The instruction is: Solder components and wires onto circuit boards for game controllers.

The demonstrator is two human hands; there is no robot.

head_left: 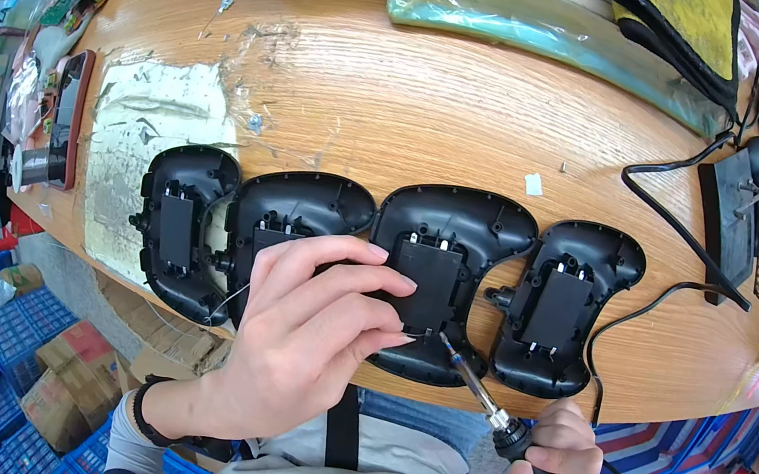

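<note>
solder work sat mid-row: the right hand (560,450) gripped a soldering iron (509,424) at the third black controller shell (445,279) of four on the wooden bench (404,99), the left hand (308,326) pinching thin solder wire (228,300) beside it.

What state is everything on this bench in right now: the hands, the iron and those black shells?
left hand: fingers pinched over the third shell, feeding a thin wire
right hand: gripping the soldering iron
soldering iron: tilted, tip at the third shell's lower edge
four black shells: in a row, insides up
iron stand: empty
</note>
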